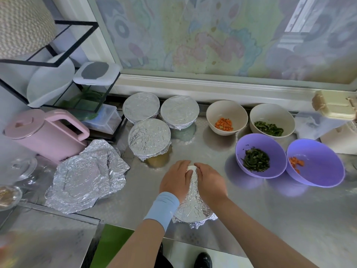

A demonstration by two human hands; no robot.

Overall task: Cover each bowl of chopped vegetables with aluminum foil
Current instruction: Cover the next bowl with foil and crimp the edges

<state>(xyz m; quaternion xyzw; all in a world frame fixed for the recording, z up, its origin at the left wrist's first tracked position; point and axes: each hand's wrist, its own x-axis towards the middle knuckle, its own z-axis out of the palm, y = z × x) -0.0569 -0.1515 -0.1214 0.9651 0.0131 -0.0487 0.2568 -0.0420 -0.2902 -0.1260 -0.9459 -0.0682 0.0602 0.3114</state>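
- Bowl (pixel 191 168), one, nearest me, close to the front edge of the counter (pixel 270 209). Only a patch of white rim shows between my hands.
- Foil (pixel 193 211), one crinkled sheet, draped over that bowl, its near edge bunched under the rim.
- Left hand (pixel 175 178), blue cuff at the wrist. My fingers curl down over the far rim, pressing the foil on.
- Right hand (pixel 209 182), curled over the far rim likewise, fingertips almost meeting the left's.
- Loose sheets (pixel 87 175), a rumpled pile of spare foil to my left. I cannot tell how many.
- Purple bowls, two, uncovered, side by side to my right. One (pixel 270 167) holds chopped greens, the other (pixel 320 171) a few carrot cubes.
- Covered bowls, three, a close cluster ahead and left: (pixel 149 137), (pixel 141 108), (pixel 179 111). Foil lies flat across each top and is crimped below the rim.
- Kettle (pixel 46 132), one, pink, far left.
- Beige bowls, two, uncovered, far right by the window ledge. One (pixel 227 109) holds carrot cubes, the other (pixel 272 113) greens.
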